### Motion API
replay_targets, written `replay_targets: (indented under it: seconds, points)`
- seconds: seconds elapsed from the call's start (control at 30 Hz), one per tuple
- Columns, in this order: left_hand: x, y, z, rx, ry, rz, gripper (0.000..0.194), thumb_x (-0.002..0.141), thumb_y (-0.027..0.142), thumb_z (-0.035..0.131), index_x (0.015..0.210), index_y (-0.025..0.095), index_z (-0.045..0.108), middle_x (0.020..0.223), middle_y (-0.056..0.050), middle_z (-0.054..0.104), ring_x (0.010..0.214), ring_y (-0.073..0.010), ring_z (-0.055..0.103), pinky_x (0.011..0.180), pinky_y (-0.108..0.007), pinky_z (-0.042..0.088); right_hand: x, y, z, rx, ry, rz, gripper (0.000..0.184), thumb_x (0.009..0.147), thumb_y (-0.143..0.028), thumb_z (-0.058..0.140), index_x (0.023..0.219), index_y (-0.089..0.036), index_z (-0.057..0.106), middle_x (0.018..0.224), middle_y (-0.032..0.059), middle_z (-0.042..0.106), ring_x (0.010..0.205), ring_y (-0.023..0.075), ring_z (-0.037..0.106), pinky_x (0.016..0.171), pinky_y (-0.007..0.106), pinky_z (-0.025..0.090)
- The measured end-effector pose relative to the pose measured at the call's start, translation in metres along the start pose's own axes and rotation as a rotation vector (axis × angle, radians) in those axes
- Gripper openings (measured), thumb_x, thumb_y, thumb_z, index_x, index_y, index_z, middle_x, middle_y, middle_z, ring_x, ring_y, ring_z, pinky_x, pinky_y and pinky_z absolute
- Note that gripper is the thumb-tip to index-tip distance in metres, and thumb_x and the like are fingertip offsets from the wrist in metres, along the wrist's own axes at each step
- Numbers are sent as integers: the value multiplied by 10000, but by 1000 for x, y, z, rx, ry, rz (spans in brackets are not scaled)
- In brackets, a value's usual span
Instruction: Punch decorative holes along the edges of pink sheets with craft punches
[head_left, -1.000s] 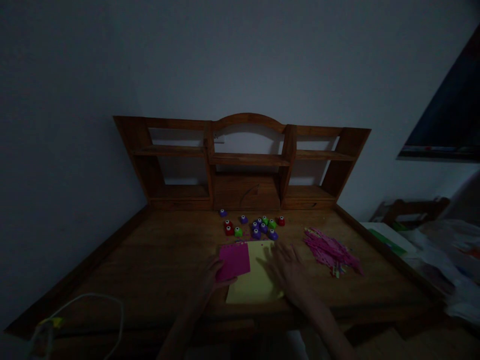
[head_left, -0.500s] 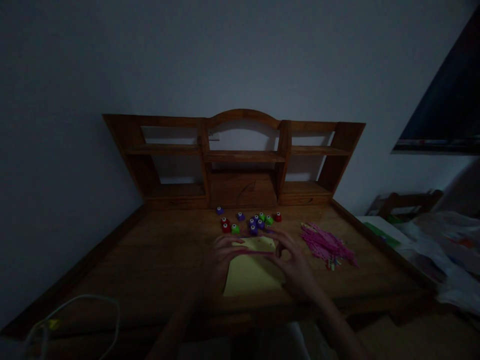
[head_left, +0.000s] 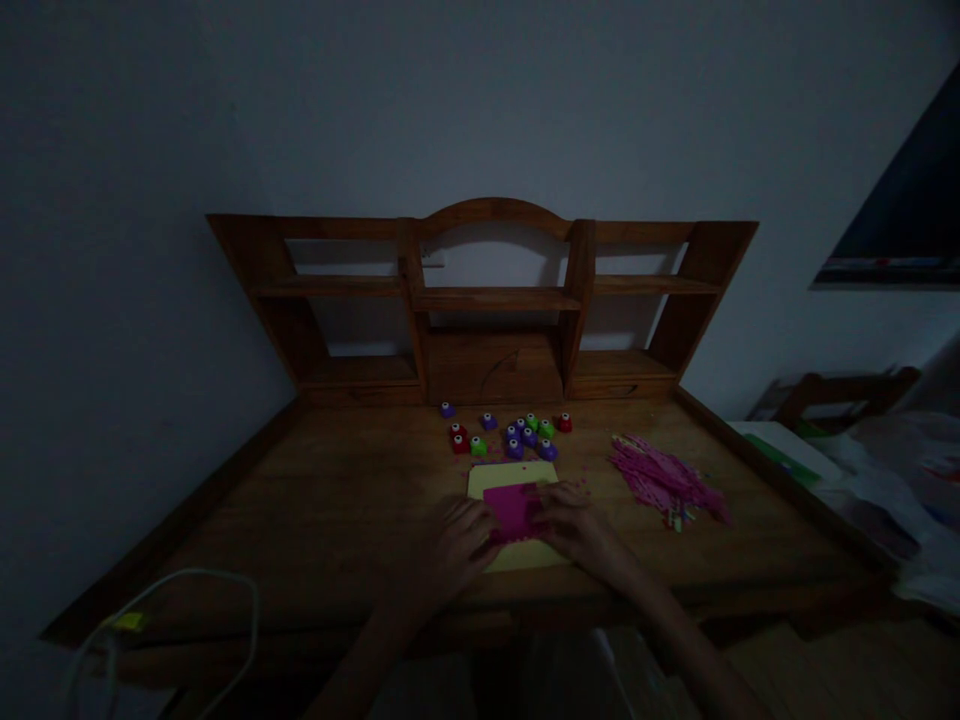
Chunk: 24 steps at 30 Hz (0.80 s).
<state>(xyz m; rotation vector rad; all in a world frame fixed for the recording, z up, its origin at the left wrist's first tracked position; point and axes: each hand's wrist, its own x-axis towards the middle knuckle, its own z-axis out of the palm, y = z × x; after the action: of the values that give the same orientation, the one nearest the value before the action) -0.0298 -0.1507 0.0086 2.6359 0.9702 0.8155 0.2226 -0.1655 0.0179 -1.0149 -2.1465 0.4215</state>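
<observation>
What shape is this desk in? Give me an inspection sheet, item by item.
Surface: wooden desktop, dimly lit.
Work pieces: pink sheet over a larger yellow sheet.
Clutter: red, green and purple pieces beyond the sheets; pile of pink strips to the right.
Grip: left hand and right hand at the pink sheet's opposite sides; whether either pinches it is unclear.
Cables: pale cable looping at front left.
Surroundings: wooden shelf unit along the back, wall behind, chair back at right.
</observation>
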Motion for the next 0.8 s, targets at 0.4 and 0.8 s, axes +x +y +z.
replay_targets:
  seconds: [0.4, 0.8]
  points:
    - [3, 17, -3, 118, -90, 17, 129, 917, 287, 538, 995, 225, 620, 1016, -59, 623, 984, -231, 563, 904, -380, 418, -11, -7, -5, 96, -124, 79, 174, 900, -354, 600, 942, -245, 729, 983, 56, 678, 946, 203, 636, 826, 324, 513]
    - [21, 19, 2, -271, -93, -217, 107, 844, 223, 603, 747, 177, 609, 837, -22, 605, 798, -166, 557, 686, -254, 408, 12, -17, -10, 29, -216, 130, 112, 830, -133, 566, 833, -209, 648, 889, 23, 675, 821, 186, 625, 764, 296, 481]
